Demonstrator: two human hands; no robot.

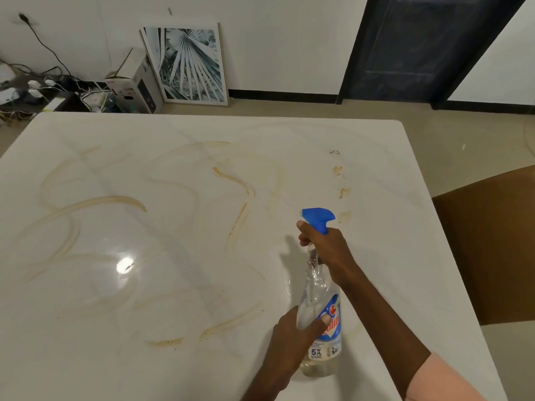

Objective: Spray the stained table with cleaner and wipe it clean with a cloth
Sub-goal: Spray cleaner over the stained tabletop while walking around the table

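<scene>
Stains (237,180) in long tan streaks and loops are seen across a white glossy table (390,157), from the left side to a short row of small blotches near the right edge. A clear spray bottle (321,322) with a blue nozzle head (318,218) is held at the near right part of the table, between both hands, the nozzle pointed away toward the far left. The neck just under the blue head is gripped by the right hand (324,247), its fingers curled tightly round it and pressed together; whether a finger lies on the trigger cannot be told. The lower body of the bottle is steadied by the left hand (292,340), the thumb laid across the label and the remaining fingers wrapped behind the bottle, out of sight. A little liquid is seen in the bottom of the bottle, and whether its base touches the table cannot be told. A pink sleeve (440,380) is visible on the right arm. No cloth is seen. Beyond the table, a framed print of a palm leaf (188,62) is leaned against the wall beside a cardboard box (133,82), with tangled cables (43,91) on the floor at far left and a dark door (428,47) at right. A brown panel (492,241) is seen beside the table's right edge.
</scene>
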